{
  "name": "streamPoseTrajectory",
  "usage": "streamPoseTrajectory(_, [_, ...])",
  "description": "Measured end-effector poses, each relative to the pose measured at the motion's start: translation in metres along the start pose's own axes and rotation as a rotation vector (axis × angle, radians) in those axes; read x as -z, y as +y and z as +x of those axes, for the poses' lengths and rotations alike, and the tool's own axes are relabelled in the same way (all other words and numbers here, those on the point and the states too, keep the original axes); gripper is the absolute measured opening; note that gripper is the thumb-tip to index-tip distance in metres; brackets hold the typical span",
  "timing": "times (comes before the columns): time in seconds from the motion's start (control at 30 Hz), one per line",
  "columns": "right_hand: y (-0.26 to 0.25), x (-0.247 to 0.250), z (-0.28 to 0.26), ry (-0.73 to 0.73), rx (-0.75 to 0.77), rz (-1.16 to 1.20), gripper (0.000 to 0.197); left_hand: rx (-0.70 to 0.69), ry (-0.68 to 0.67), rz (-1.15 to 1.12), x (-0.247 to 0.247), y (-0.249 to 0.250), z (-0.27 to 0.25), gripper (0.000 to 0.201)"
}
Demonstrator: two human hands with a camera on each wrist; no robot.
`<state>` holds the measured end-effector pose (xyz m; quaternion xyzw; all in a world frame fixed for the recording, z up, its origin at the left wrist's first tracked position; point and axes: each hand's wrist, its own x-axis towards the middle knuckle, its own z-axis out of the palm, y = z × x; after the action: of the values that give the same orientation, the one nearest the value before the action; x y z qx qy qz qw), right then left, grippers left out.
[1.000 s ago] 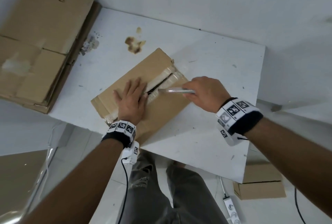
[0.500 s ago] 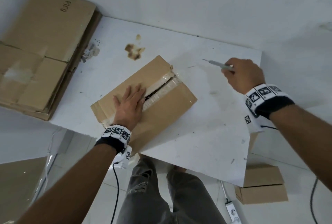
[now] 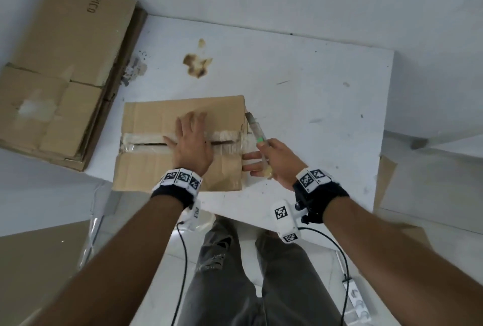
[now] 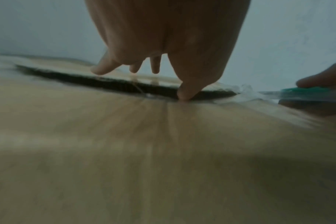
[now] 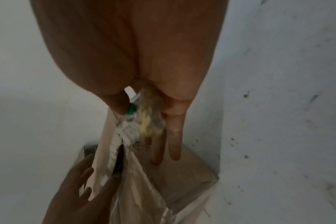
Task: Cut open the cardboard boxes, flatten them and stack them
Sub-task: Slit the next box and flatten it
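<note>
A brown taped cardboard box (image 3: 180, 142) on the scuffed white table (image 3: 313, 106) is pressed flat by the spread-fingered left hand (image 3: 192, 146) (across its slit seam), while a slim green-tabbed utility knife (image 3: 254, 127) is gripped by the right hand (image 3: 277, 161) at the box's right end.

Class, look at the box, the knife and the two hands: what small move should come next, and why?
Probably draw the knife down the box's right end: the top seam is already slit, tape still wraps that end, the right hand holds the blade there, and the left hand steadies the top.
</note>
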<state>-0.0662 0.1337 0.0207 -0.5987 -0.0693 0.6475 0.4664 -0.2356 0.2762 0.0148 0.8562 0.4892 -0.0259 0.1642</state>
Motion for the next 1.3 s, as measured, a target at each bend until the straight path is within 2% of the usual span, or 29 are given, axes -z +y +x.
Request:
streamPoseTrajectory(0.13, [0.007, 0.017, -0.004, 0.05, 0.038, -0.062, 0.023, 0.057, 0.084, -0.148, -0.016, -0.005, -0.004, 0.056])
streamPoseTrajectory(0.3, [0.005, 0.032, -0.007, 0.091, 0.146, -0.38, 0.027, 0.076, 0.193, -0.256, -0.028, -0.006, -0.009, 0.05])
streamPoseTrajectory(0.4, [-0.013, 0.036, -0.008, 0.078, 0.168, -0.568, 0.029, 0.08, 0.194, -0.267, -0.031, -0.006, -0.007, 0.05])
streamPoseTrajectory(0.57, [-0.038, 0.048, -0.021, -0.029, 0.083, -0.922, 0.032, 0.017, 0.155, -0.241, -0.033, -0.008, -0.009, 0.052])
streamPoseTrajectory(0.83, [-0.047, 0.042, -0.026, -0.045, 0.02, -0.997, 0.029, 0.022, 0.114, -0.241, -0.033, -0.008, -0.008, 0.053])
streamPoseTrajectory(0.97, [-0.06, 0.055, -0.036, -0.067, -0.002, -1.105, 0.026, -0.031, 0.087, -0.214, -0.032, -0.008, -0.011, 0.055])
streamPoseTrajectory(1.03, [-0.061, 0.065, -0.042, -0.019, 0.031, -1.092, 0.027, -0.024, 0.03, -0.223, -0.029, -0.008, -0.009, 0.058])
streamPoseTrajectory(1.1, [-0.056, 0.076, -0.045, 0.094, 0.112, -1.035, 0.03, -0.019, -0.019, -0.269, -0.021, -0.007, -0.008, 0.069])
streamPoseTrajectory(1.17, [-0.045, 0.083, -0.047, 0.203, 0.201, -0.98, 0.032, -0.135, 0.032, -0.248, -0.013, -0.001, -0.014, 0.073])
streamPoseTrajectory(1.2, [-0.038, 0.084, -0.048, 0.231, 0.243, -0.952, 0.034, -0.228, 0.067, -0.201, -0.012, 0.003, -0.019, 0.066])
streamPoseTrajectory(1.27, [-0.024, 0.083, -0.05, 0.234, 0.311, -0.932, 0.039, -0.345, 0.061, -0.109, -0.02, 0.009, -0.029, 0.053])
streamPoseTrajectory(1.3, [-0.019, 0.08, -0.051, 0.224, 0.331, -0.934, 0.039, -0.352, 0.041, -0.086, -0.024, 0.01, -0.032, 0.053])
